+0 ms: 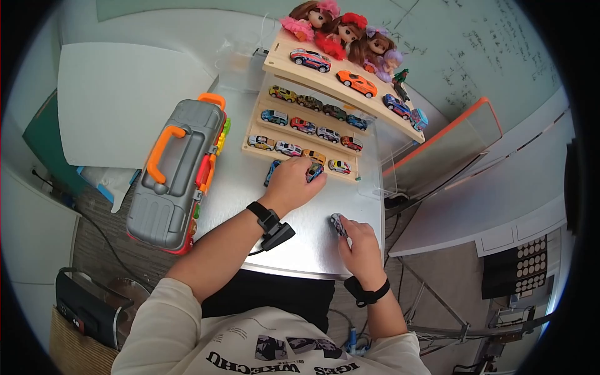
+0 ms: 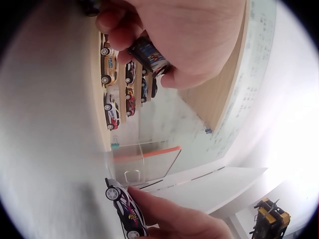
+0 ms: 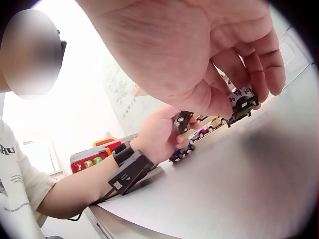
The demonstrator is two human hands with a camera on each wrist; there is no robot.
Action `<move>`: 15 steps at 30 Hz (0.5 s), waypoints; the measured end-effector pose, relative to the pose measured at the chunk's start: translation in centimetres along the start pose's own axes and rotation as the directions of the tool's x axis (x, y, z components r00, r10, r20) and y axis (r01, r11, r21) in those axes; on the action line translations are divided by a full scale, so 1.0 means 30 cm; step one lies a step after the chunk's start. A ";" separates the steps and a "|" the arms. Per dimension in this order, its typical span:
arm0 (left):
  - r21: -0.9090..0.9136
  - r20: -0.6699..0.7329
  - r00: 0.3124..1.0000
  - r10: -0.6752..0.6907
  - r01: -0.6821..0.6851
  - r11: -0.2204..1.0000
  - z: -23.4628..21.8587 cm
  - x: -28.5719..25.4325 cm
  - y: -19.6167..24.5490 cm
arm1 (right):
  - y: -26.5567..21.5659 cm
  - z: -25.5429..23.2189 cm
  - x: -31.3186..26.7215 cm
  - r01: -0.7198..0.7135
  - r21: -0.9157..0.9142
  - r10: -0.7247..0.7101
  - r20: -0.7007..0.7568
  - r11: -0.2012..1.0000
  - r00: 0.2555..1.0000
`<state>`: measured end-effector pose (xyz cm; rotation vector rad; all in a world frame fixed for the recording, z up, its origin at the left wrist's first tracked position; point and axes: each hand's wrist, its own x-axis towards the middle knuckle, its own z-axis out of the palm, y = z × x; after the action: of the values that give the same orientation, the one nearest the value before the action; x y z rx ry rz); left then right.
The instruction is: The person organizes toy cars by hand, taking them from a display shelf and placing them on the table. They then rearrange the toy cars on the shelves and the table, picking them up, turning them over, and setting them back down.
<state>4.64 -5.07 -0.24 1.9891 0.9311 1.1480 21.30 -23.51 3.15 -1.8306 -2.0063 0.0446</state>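
Close in front of the lowest step of the wooden rack (image 1: 250,148), my left hand (image 1: 292,185) grips a dark, multicoloured toy car (image 1: 314,172) between thumb and fingers. The left wrist view shows this toy car (image 2: 149,56) tilted in the grip. A blue toy car (image 1: 272,173) stands on the table just left of that hand, also visible as the dark blue toy car (image 3: 182,153) in the right wrist view. Nearer the table's front right, my right hand (image 1: 364,250) pinches a white-and-black toy car (image 1: 338,225) low over the metal top.
Rows of toy cars (image 1: 303,125) fill the rack's steps. Above, a wooden shelf (image 1: 281,61) carries larger cars and several dolls (image 1: 344,34). A grey toolbox-like case (image 1: 169,200) with an orange handle stands left. The metal table (image 1: 287,247) ends near the person's waist.
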 end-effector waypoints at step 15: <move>0.001 -0.278 0.951 -0.136 0.142 0.990 -0.012 0.027 -0.025 | -0.077 0.164 0.255 0.087 -0.019 -0.086 0.053 0.996 0.995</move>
<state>4.41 -3.94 -0.37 1.7739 1.2093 1.3634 17.17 -15.22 1.53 -1.7704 -2.1282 0.0462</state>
